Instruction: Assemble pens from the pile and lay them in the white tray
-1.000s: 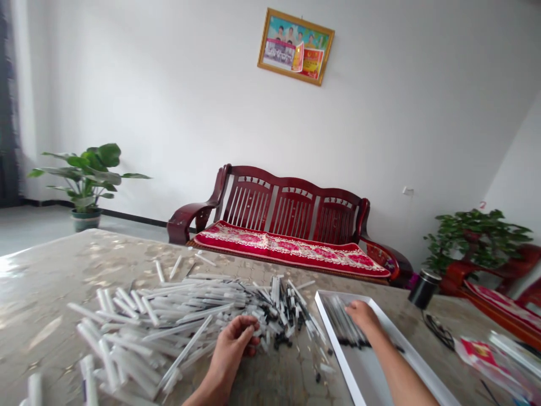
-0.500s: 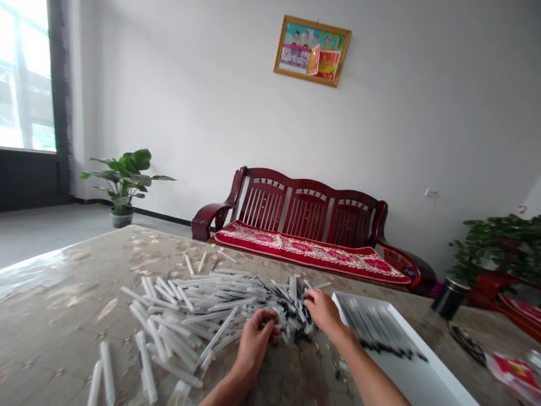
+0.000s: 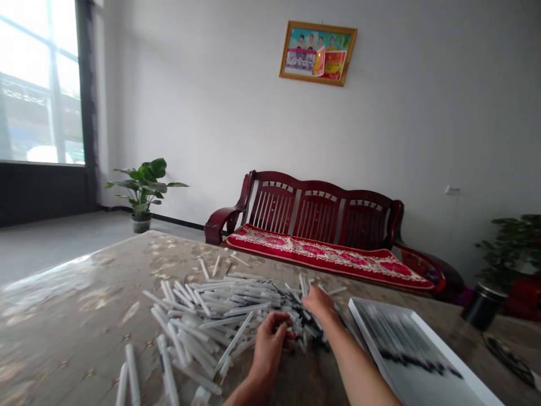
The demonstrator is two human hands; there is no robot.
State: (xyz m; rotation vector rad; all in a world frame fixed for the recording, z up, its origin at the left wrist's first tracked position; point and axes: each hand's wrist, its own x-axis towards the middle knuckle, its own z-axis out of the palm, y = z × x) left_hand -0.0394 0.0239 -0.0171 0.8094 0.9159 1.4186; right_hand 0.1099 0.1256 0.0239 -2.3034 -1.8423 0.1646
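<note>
A heap of whitish, translucent pen-like tubes [image 3: 203,332] lies across the table, with small dark pieces mixed in at its right end. At the heap's near right side, my left hand [image 3: 270,341] has its fingers curled in with the thumb against them; whatever is in them is hidden. My right hand [image 3: 319,304] reaches into the far right end of the heap, fingers closed together among the tubes, tips partly out of sight. To the right of my right forearm, a white tray [image 3: 443,332] holds a row of thin clear sticks with black ends [image 3: 401,332].
On the patterned tabletop [image 3: 76,316], several loose tubes [image 3: 132,372] lie at the near left. A black canister [image 3: 482,307] and dark glasses or a cord [image 3: 509,358] are at the right. Behind the table stands a red wooden bench [image 3: 321,225].
The view has swung left, so everything sits further right in the picture. My right hand has shifted left over the heap's right end. My left hand keeps its curled shape beside the heap.
</note>
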